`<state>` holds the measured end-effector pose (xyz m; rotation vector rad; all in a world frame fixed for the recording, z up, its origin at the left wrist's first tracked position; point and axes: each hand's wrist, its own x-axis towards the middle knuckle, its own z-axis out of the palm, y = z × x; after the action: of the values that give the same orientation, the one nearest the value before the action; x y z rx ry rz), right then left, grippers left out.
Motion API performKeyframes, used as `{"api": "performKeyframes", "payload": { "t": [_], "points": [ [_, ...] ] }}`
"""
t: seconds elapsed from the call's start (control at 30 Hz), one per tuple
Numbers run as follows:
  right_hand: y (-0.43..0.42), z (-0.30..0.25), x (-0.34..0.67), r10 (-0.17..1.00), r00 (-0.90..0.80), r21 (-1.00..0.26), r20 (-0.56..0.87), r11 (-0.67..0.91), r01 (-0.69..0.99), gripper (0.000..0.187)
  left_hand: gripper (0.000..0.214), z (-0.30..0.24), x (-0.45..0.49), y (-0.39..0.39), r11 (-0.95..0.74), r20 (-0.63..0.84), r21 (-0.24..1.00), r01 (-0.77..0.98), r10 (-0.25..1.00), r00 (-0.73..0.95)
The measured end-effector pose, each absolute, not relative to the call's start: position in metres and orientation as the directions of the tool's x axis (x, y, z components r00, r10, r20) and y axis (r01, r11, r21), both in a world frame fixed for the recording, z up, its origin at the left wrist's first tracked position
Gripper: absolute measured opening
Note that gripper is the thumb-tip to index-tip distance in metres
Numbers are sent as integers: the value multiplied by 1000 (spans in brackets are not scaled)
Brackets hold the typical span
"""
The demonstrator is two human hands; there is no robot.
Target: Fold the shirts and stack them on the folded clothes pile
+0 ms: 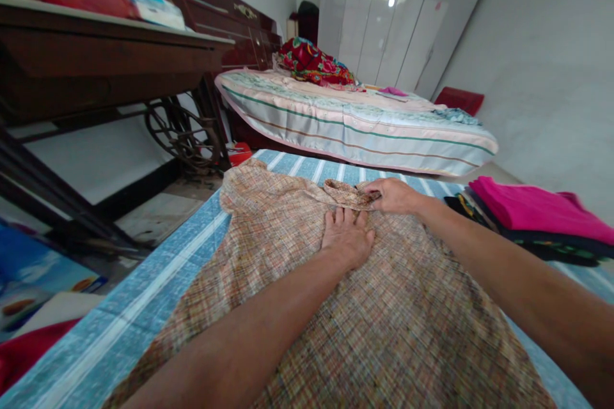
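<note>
A brown plaid shirt (288, 255) lies spread over a blue striped sheet (158, 287), its collar (343, 190) pointing away from me. Just below the collar, my left hand (348, 238) rests flat on the cloth with the fingers spread. At the collar's right side, my right hand (391, 196) pinches the fabric between thumb and fingers. Part of the shirt's right shoulder is hidden behind my right hand and forearm.
Folded clothes with a pink garment (551, 208) on top are stacked at the right. A sewing machine table (96, 64) with an iron wheel stands at the left. Beyond is a bed (364, 128) with a red floral quilt (311, 64), before a wardrobe (374, 19).
</note>
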<state>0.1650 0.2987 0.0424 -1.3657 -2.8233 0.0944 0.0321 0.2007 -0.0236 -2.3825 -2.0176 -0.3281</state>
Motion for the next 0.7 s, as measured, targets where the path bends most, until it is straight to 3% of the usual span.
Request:
{"api": "performKeyframes", "payload": {
  "t": [0.1,0.3,0.5,0.7],
  "points": [
    [291,33,157,746,-663,211,64,640,739,19,57,-26,32,201,-171,165,128,977,975,149],
    [285,20,165,737,-635,432,232,506,746,28,59,-26,33,201,-167,132,152,974,980,147],
    [279,15,174,770,-572,374,283,461,805,27,59,-26,32,202,-161,120,159,974,982,143],
    [284,9,174,791,-531,120,306,521,845,32,57,-29,31,202,-170,165,145,975,976,145]
  ]
}}
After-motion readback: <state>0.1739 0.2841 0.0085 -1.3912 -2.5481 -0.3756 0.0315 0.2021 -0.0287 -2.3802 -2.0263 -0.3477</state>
